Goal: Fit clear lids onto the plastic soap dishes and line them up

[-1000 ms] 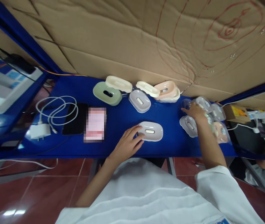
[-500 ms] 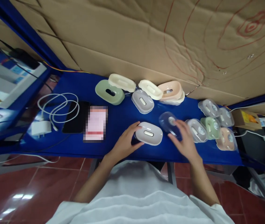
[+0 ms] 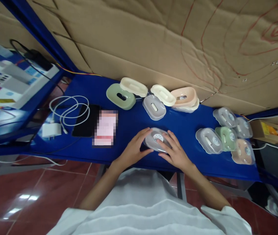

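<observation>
In front of me on the blue table is a grey soap dish (image 3: 151, 143), its left end between the thumb and fingers of my left hand (image 3: 136, 148). A clear plastic lid (image 3: 157, 138) with a round white sticker lies over the dish. My right hand (image 3: 176, 153) grips the lid from the right, fingers on its top and thumb at the near edge. Whether the lid is fully seated cannot be seen under my fingers. Just behind stands another grey soap dish (image 3: 154, 107), without a lid.
Along the cardboard wall are a green dish (image 3: 115, 98), cream trays (image 3: 134, 86) and a peach dish (image 3: 186, 94). Several lidded soap dishes (image 3: 208, 140) stand at the right. To the left lie a pixelated pink item (image 3: 105, 127), a black phone (image 3: 86, 122), a white cable and a charger (image 3: 51, 130).
My right hand has moved left with the clear lid and brought it over the grey dish. My left hand stays at the dish's left end. The view has shifted slightly.
</observation>
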Demonstrator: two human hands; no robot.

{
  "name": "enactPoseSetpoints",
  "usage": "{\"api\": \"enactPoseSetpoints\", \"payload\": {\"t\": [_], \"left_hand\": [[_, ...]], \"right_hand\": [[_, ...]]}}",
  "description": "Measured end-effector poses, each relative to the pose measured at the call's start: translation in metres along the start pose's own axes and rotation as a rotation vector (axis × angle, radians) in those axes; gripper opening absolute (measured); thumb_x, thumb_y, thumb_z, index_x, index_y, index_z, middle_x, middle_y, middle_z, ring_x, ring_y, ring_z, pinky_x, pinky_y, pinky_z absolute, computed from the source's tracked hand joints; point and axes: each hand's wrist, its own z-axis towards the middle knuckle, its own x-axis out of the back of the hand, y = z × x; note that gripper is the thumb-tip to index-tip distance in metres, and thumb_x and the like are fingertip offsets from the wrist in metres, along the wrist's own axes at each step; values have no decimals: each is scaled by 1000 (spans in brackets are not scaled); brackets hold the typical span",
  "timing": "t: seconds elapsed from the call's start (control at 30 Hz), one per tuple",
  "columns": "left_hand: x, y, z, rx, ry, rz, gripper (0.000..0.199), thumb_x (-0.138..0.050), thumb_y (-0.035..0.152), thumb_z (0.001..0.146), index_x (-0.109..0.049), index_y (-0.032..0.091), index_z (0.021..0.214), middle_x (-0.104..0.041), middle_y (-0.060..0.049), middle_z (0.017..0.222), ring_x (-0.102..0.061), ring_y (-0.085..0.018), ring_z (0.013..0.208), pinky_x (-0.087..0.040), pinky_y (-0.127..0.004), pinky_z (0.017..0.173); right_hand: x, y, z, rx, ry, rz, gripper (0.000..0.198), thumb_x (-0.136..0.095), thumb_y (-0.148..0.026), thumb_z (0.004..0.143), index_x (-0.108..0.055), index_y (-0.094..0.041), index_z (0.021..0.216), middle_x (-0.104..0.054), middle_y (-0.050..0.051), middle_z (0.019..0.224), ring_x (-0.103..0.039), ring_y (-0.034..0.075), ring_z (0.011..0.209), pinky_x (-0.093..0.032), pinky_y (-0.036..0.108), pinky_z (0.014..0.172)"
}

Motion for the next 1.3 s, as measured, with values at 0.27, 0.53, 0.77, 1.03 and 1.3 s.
{"api": "enactPoseSetpoints", "payload": {"t": [0.27,0.53,0.77,1.03,1.3], "left_hand": [[-2,-2,-1,20,-42,-32,74,-74,39,102,-38,35,167,-43,-12,172,-42,-32,161,-38,-56,133],[4,6,-1,9,15,-31,65,-63,37,108,-37,33,167,-45,-13,169,-47,-29,158,-44,-52,130],[-2,10,-2,-87,-19,260,43,-59,33,109,-58,25,152,-53,-15,162,-57,-31,148,-52,-53,121],[18,25,64,-242,-55,707,54,-59,9,98,-59,12,152,-44,-22,171,-46,-39,156,-44,-57,124],[21,1,96,-252,-55,786,41,-54,8,101,-67,17,138,-71,-18,138,-60,-38,138,-23,-77,126]], "right_hand": [[-12,-2,-8,-67,69,27,68,-76,-39,100,-50,-33,163,-40,15,172,-30,41,166,-46,67,126],[51,39,-23,-402,279,-132,70,-77,-47,99,-51,-34,163,-54,15,161,-57,37,146,-50,60,121],[84,140,-31,-796,203,-406,67,-67,-61,100,-62,-22,154,-59,22,153,-58,41,139,-49,60,116],[64,158,-2,-848,107,-473,59,-59,-50,102,-59,-20,153,-55,22,160,-53,45,144,-50,65,109],[50,100,45,-465,301,-368,42,-47,-40,111,-66,-21,143,-65,17,151,-58,31,143,-43,52,121]]}}
